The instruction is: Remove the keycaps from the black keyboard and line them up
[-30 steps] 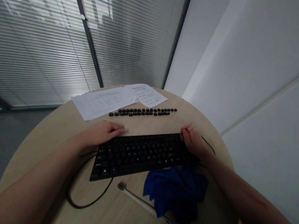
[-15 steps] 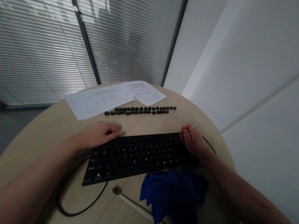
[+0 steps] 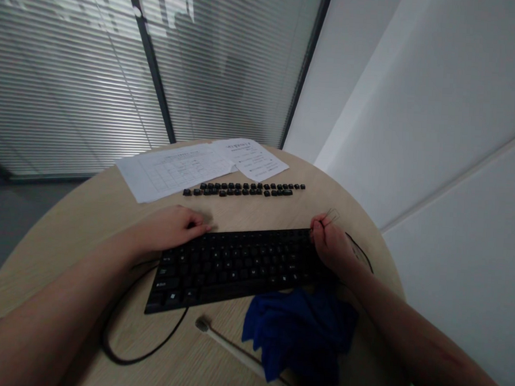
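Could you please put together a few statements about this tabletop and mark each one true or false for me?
1. The right hand holds a thin wire tool. True.
2. The toothbrush lies on the keyboard. False: the toothbrush lies on the table, on the person's side of the keyboard.
3. The loose keys lie in two rows beyond the keyboard. True.
4. The cloth is red. False: the cloth is blue.
5. The left hand is on the papers. False: the left hand is at the keyboard's far left corner, and the papers lie farther away.
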Demonstrator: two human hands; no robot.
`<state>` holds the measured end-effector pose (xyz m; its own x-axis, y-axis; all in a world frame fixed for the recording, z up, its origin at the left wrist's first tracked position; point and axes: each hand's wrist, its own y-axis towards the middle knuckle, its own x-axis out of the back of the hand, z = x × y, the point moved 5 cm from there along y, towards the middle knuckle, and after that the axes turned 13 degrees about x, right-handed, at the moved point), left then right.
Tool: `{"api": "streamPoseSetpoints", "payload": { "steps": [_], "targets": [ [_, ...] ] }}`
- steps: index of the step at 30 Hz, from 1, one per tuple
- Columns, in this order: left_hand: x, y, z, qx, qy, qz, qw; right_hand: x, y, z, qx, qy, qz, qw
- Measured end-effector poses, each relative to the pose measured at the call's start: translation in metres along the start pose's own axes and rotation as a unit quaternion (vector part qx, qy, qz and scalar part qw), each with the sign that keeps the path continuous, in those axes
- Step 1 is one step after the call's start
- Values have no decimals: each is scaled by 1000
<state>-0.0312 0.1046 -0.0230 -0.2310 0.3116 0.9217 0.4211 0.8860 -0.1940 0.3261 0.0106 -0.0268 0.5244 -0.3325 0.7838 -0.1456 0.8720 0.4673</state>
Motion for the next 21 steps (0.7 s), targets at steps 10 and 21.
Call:
{"api": "streamPoseSetpoints", "payload": {
  "steps": [10, 21],
  "targets": [
    [-1, 0, 0, 2, 2, 3, 1000, -5, -2, 0, 15, -55, 33, 998],
    [0, 1, 1, -7, -17, -6, 1000, 0, -9, -7, 3, 3, -37, 999]
  ]
}}
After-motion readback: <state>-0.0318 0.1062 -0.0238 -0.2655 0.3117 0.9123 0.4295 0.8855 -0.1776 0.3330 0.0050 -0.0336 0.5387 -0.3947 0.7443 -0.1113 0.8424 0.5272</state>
